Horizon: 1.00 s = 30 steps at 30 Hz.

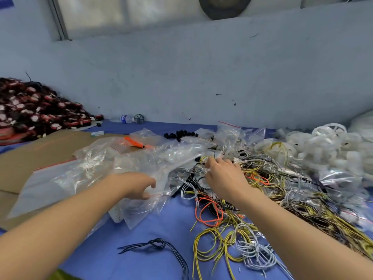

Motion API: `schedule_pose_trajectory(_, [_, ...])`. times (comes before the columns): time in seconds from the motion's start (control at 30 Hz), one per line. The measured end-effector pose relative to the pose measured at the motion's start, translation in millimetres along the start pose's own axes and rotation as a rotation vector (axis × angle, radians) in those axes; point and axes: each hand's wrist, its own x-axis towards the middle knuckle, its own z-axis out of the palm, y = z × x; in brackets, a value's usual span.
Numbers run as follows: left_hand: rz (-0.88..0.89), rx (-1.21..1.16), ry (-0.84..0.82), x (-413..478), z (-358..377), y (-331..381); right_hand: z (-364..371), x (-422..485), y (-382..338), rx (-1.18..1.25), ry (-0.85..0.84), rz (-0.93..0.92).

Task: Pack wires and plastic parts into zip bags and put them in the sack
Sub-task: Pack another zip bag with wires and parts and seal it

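Clear zip bag (141, 209) pinched at its red-striped edge by left grip (139, 185), sagging just beneath it onto blue desk (157, 229). Just right of that, right grip (224, 174) clenched round strands of tangled wires (260, 184); white plastic parts (331, 146) beyond, farther right.

No legible text or labels anywhere.

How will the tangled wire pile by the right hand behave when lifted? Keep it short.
Probably floppy: the wire pile lies in loose loops and curls. Likely to snag, since yellow, grey and orange strands interlace, so a pull by the right hand may drag neighbours along. Probably light, the strands being thin.
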Motion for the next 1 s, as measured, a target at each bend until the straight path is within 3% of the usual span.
schedule_pose_trajectory(0.2, [-0.038, -0.051, 0.196, -0.9, -5.2, -2.5, -15.9, -9.4, 20.8, 0.004, 0.070, 0.006])
schedule_pose_trajectory(0.33, [-0.011, -0.606, 0.388, 5.3, -55.4, 17.0, -28.0, -9.8, 32.4, 0.176, 0.067, 0.047])
schedule_pose_trajectory(0.43, [0.032, -1.012, 0.576, 7.9, -112.4, 56.3, -41.4, -9.4, 32.2, 0.660, 0.039, 0.100])
schedule_pose_trajectory(0.5, [0.126, -1.225, 0.619, 10.4, -145.3, 93.0, -54.0, -5.0, 33.5, 0.879, 0.087, 0.118])
schedule_pose_trajectory(0.6, [0.351, -1.485, 0.550, 12.9, -177.2, 155.8, -77.0, -1.3, 41.0, 1.069, 0.252, 0.142])
schedule_pose_trajectory(0.73, [0.523, -1.739, 0.437, 18.5, -193.7, 221.4, -94.6, -12.2, 74.2, 1.036, 0.455, 0.217])
schedule_pose_trajectory(0.9, [0.589, -1.861, 0.269, 25.0, -199.0, 280.1, -92.7, -37.9, 124.9, 1.076, 0.504, 0.296])
schedule_pose_trajectory(1.0, [0.585, -1.813, 0.304, 26.4, -201.5, 308.4, -93.1, -50.3, 147.6, 1.260, 0.492, 0.356])
